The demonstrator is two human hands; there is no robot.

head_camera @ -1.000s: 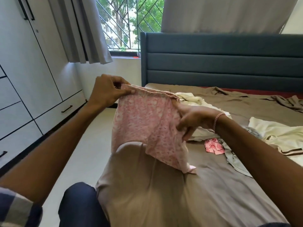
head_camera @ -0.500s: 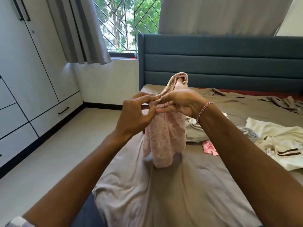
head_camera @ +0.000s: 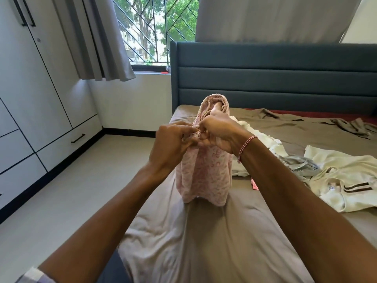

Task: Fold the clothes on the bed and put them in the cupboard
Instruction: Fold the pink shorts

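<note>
Pink garment (head_camera: 204,176) hangs doubled over in front of the person, above the bed (head_camera: 204,242), its lower edge at or just above the brown sheet. A second ago it was stretched wide by its elasticated waistband between hands set well apart. Now the left hand (head_camera: 171,144) and right hand (head_camera: 220,135) have met at the middle, so the two halves lie face to face and the waistband loops up over a raised finger of the right hand. Both hands pinch the gathered cloth with curled fingers (which fingertips carry the grip I cannot tell). That reads as the first lengthwise fold made, with probably another needed before it goes to the cupboard (head_camera: 40,99) on the left. A cream shirt (head_camera: 346,180) and other loose clothes lie unfolded to the right, so the task seems early
</note>
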